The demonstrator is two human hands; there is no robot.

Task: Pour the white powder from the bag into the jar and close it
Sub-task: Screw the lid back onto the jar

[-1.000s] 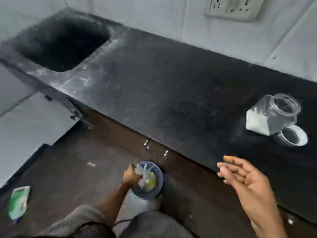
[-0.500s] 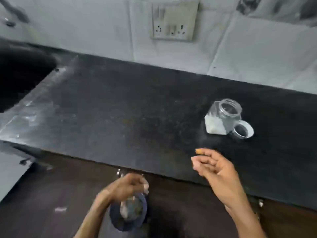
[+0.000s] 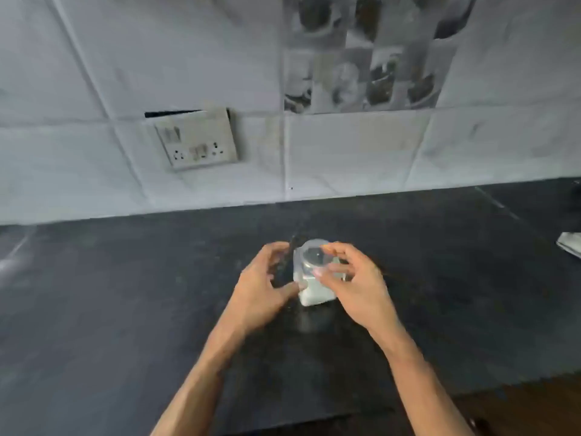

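A clear square jar (image 3: 314, 295) with white powder in its bottom stands on the black counter (image 3: 125, 294), its round mouth (image 3: 312, 256) uncovered. My left hand (image 3: 267, 278) cups the jar's left side, thumb against its lower corner and fingers curved toward its back. My right hand (image 3: 355, 278) is at the jar's right side, index fingertip at the rim, thumb and fingers curled round the pale lid (image 3: 338, 269), which is mostly hidden and blurred. No bag is in view.
A tiled wall with a switch and socket plate (image 3: 201, 146) rises behind the counter. A pale object (image 3: 570, 243) lies at the right edge. The counter's front edge (image 3: 314, 416) runs just below my forearms.
My view has swung up from the floor and bin to the counter. Both hands have moved to the jar, the left from down by the bin, the right from mid-air.
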